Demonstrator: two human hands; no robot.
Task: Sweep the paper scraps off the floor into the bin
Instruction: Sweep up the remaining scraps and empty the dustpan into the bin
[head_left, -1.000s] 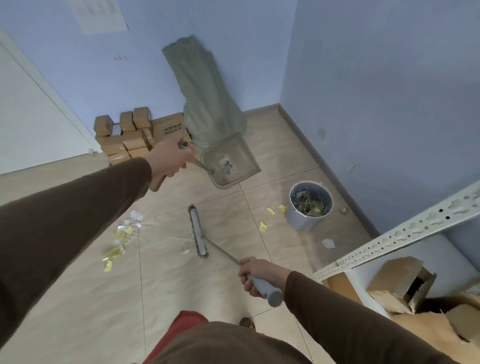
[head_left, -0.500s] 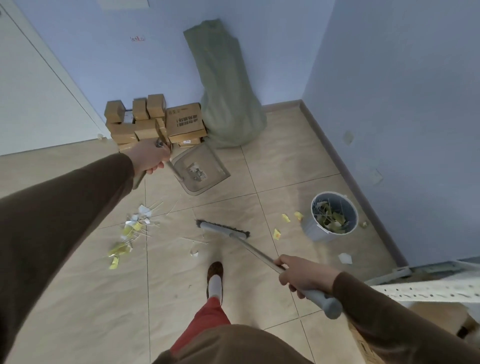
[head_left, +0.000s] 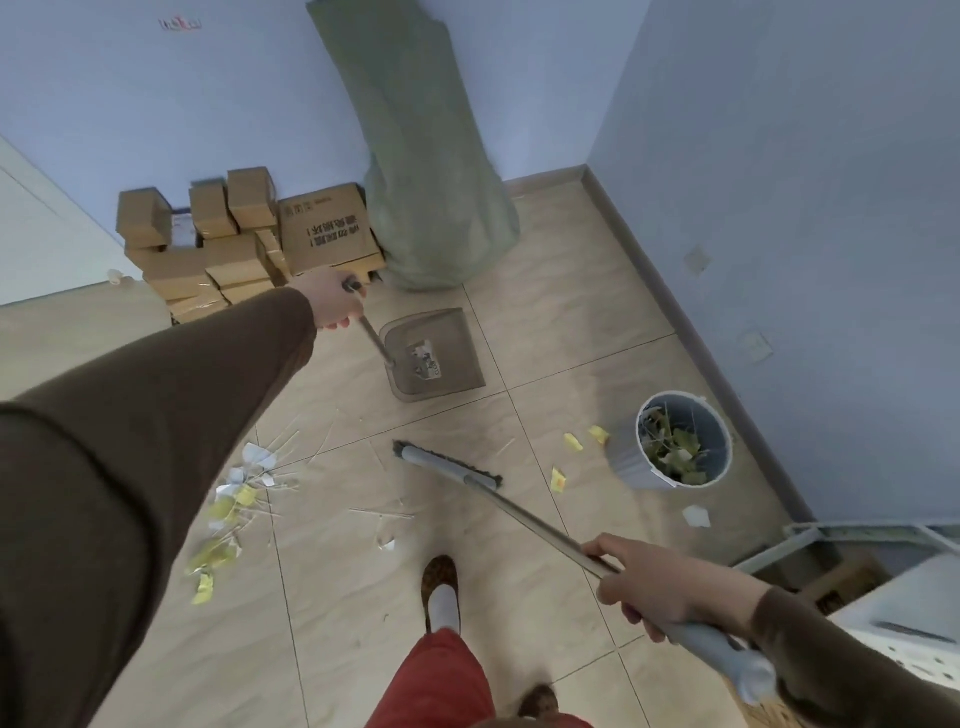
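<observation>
My left hand (head_left: 332, 304) grips the handle of a translucent dustpan (head_left: 434, 353), which hangs over the tiles with a few scraps inside. My right hand (head_left: 649, 584) holds the long broom handle; the grey broom head (head_left: 447, 464) rests on the floor mid-frame. A pile of yellow and white paper scraps (head_left: 231, 512) and thin sticks lies left of the broom. Loose yellow scraps (head_left: 574, 441) and a white scrap (head_left: 696, 516) lie beside the grey bin (head_left: 680, 441), which holds several scraps.
Stacked cardboard boxes (head_left: 234, 244) and a tall green sack (head_left: 431, 171) stand against the far wall. Blue walls close the corner at right. A metal shelf frame (head_left: 841, 535) is at the lower right. My foot (head_left: 441, 590) stands behind the broom.
The view has turned left and down. The dustpan has dropped lower and turned its mouth toward me. The broom head has swung from lengthwise to crosswise, nearer the bin side.
</observation>
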